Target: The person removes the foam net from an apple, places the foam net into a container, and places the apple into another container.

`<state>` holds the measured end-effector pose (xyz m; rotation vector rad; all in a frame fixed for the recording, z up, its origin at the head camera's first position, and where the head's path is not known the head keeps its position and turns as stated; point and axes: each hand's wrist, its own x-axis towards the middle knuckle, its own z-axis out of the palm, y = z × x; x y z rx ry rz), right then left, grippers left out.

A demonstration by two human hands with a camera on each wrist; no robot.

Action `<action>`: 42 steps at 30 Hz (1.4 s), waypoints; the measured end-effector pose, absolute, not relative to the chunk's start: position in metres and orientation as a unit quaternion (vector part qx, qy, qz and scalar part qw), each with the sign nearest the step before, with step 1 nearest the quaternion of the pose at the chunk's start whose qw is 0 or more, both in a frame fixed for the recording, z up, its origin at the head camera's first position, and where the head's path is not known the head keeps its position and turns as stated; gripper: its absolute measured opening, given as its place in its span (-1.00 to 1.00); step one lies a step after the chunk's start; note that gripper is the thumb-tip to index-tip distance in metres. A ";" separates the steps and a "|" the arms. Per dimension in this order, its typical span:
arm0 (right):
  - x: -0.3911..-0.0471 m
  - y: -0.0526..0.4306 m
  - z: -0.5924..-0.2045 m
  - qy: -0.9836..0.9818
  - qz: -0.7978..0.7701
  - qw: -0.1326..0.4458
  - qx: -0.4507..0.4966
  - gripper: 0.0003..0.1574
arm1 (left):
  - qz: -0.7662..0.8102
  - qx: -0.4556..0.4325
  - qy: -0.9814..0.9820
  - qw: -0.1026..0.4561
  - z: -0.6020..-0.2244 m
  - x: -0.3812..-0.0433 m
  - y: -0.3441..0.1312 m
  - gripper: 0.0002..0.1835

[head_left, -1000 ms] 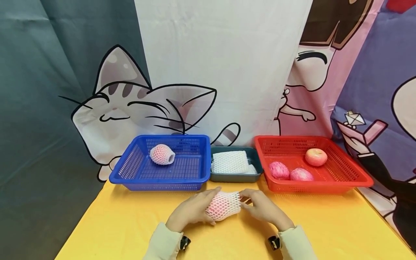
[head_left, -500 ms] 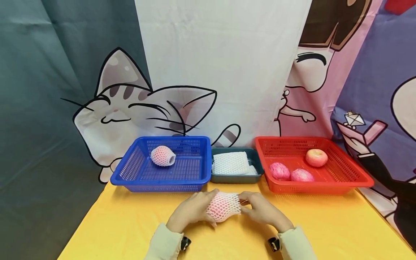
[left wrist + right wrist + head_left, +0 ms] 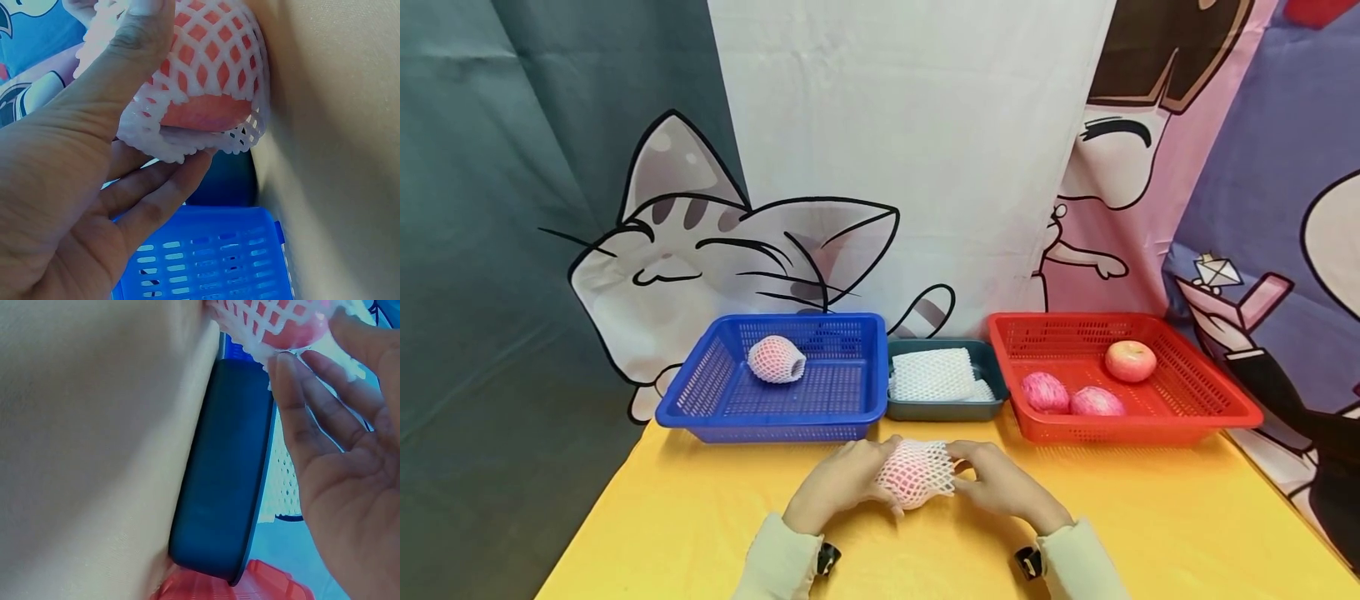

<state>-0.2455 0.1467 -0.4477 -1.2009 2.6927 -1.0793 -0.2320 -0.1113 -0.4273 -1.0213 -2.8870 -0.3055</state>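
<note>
A red apple (image 3: 206,112) sits inside a white foam fruit net (image 3: 917,473), held just over the table's near middle. My left hand (image 3: 841,485) grips the netted apple from its left side, thumb and fingers around it. In the left wrist view, the net's end on that side gapes, and bare apple skin shows there. At the other end, my right hand (image 3: 1003,485) pinches the net's edge between thumb and fingertips. The right wrist view shows those fingertips right at the rim of the mesh, beside the apple's exposed skin (image 3: 300,331).
A blue basket (image 3: 778,419) at the back left holds one netted apple (image 3: 772,360). Folded foam nets (image 3: 931,375) lie in a dark teal tray (image 3: 943,411) in the middle. A red basket (image 3: 1138,429) at the right holds three apples (image 3: 1130,361). Yellow cloth (image 3: 700,517) covers the table.
The net's right end is spread a little wider, its mesh more stretched over the apple. Both hands stay nearly in place, the right shifting slightly left.
</note>
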 end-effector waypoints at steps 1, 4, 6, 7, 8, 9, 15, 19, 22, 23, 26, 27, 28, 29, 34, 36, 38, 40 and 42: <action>-0.246 0.146 -0.448 0.855 -0.347 -0.002 -0.384 -0.68 | -0.097 -0.333 -0.937 0.034 -0.427 -0.232 -0.111 -0.03; -0.246 0.146 -0.450 0.850 -0.352 -0.019 -0.391 -0.65 | -0.096 -0.336 -0.936 0.041 -0.428 -0.232 -0.111 -0.08; -0.245 0.146 -0.451 0.849 -0.354 -0.029 -0.391 -0.63 | -0.108 -0.339 -0.933 0.045 -0.429 -0.232 -0.110 -0.13; -0.245 0.146 -0.451 0.849 -0.354 -0.033 -0.391 -0.61 | -0.117 -0.342 -0.931 0.046 -0.429 -0.232 -0.110 -0.14; -0.245 0.146 -0.451 0.850 -0.352 -0.035 -0.389 -0.59 | -0.126 -0.344 -0.929 0.046 -0.430 -0.232 -0.109 -0.15; -0.245 0.146 -0.452 0.852 -0.350 -0.036 -0.387 -0.58 | -0.136 -0.346 -0.927 0.047 -0.430 -0.232 -0.109 -0.15; -0.242 0.146 -0.453 0.869 -0.331 -0.015 -0.367 -0.59 | -0.153 -0.351 -0.922 0.048 -0.431 -0.232 -0.105 -0.13; -0.240 0.143 -0.453 0.873 -0.330 -0.003 -0.360 -0.53 | -0.149 -0.348 -0.924 0.050 -0.430 -0.231 -0.103 -0.11; -0.238 0.139 -0.455 0.873 -0.326 0.004 -0.363 -0.44 | -0.145 -0.342 -0.927 0.051 -0.430 -0.230 -0.103 -0.08; -0.238 0.138 -0.457 0.872 -0.325 0.005 -0.365 -0.41 | -0.143 -0.341 -0.928 0.051 -0.430 -0.229 -0.103 -0.07; -0.236 0.134 -0.462 0.868 -0.322 0.005 -0.379 -0.31 | -0.136 -0.340 -0.929 0.051 -0.430 -0.229 -0.103 -0.09; -0.235 0.132 -0.463 0.864 -0.324 0.004 -0.385 -0.31 | -0.136 -0.341 -0.929 0.050 -0.430 -0.229 -0.103 -0.10; -0.234 0.131 -0.464 0.861 -0.327 0.001 -0.389 -0.30 | -0.134 -0.342 -0.929 0.050 -0.430 -0.229 -0.103 -0.11; -0.234 0.130 -0.465 0.858 -0.331 -0.001 -0.392 -0.29 | -0.135 -0.344 -0.928 0.051 -0.430 -0.229 -0.103 -0.13; -0.233 0.126 -0.467 0.856 -0.334 0.000 -0.394 -0.30 | -0.149 -0.353 -0.922 0.050 -0.431 -0.230 -0.104 -0.17; -0.234 0.124 -0.467 0.859 -0.331 0.007 -0.391 -0.30 | -0.154 -0.353 -0.922 0.049 -0.431 -0.231 -0.105 -0.17; -0.234 0.123 -0.468 0.860 -0.331 0.016 -0.388 -0.31 | -0.157 -0.354 -0.920 0.050 -0.431 -0.231 -0.106 -0.18; -0.235 0.122 -0.468 0.860 -0.328 0.014 -0.390 -0.31 | -0.164 -0.355 -0.919 0.049 -0.430 -0.231 -0.105 -0.18; -0.236 0.122 -0.469 0.857 -0.328 0.007 -0.397 -0.35 | -0.164 -0.355 -0.919 0.048 -0.430 -0.231 -0.105 -0.18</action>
